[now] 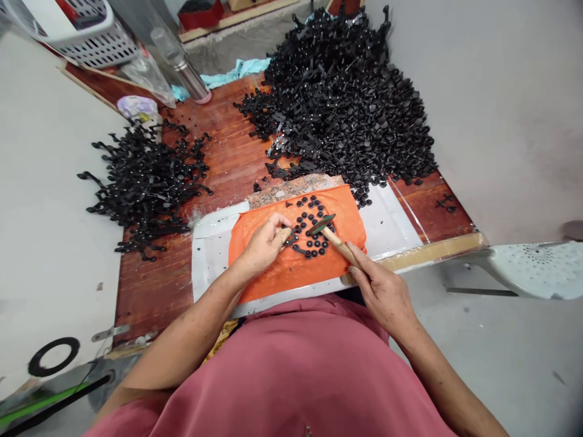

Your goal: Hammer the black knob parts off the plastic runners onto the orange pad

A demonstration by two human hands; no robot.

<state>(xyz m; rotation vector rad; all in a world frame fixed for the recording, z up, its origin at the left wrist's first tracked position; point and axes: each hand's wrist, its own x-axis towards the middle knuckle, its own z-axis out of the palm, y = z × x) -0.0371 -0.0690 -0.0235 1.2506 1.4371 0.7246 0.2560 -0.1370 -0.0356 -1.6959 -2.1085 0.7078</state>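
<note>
My right hand [380, 288] is wrapped round the wooden handle of a small hammer [339, 244]. The hammer's dark green head hangs over several small round black parts [314, 244] spread on an orange cloth [264, 273]. At the left of these parts, my left hand [266, 243] pinches a small black plastic piece [291, 238] between thumb and fingers, low over the cloth. Part of that piece is hidden by the fingertips. Beneath the cloth's far edge a speckled stone slab [296, 189] shows.
A large heap of black parts [350, 115] covers the table's far right, and a smaller pile of black pieces [150, 176] lies at left. Behind stand a flask [189, 73] and a white basket [98, 42]. A pale stool [537, 267] is beyond the table's right edge.
</note>
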